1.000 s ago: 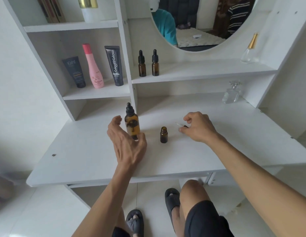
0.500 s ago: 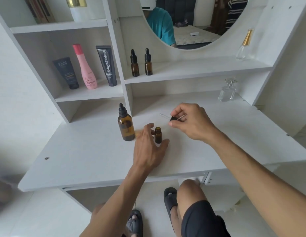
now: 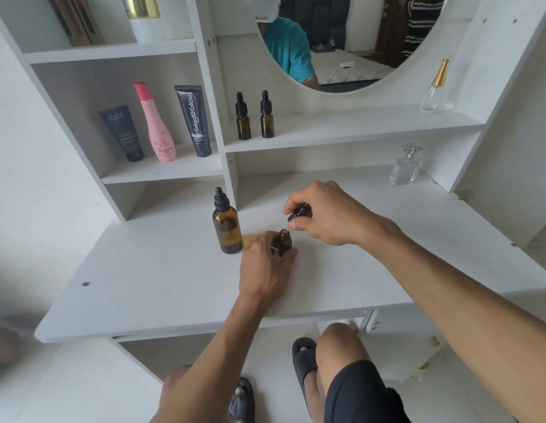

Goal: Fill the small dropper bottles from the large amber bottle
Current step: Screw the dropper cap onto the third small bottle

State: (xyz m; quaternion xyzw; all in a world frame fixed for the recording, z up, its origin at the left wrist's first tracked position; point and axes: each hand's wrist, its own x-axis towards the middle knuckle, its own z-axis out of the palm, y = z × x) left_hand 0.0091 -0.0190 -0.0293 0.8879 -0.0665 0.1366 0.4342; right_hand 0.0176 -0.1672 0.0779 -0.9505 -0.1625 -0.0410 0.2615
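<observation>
Head view: the big bottle stood capped on the desk. Just right of it, the small bottle, uncapped, was gripped by the left hand. Above it, the dropper cap was pinched in the right hand.

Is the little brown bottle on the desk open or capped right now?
Open. The little bottle, held by the left hand, shows a bare neck; the right hand holds its black dropper cap just above it.
</observation>
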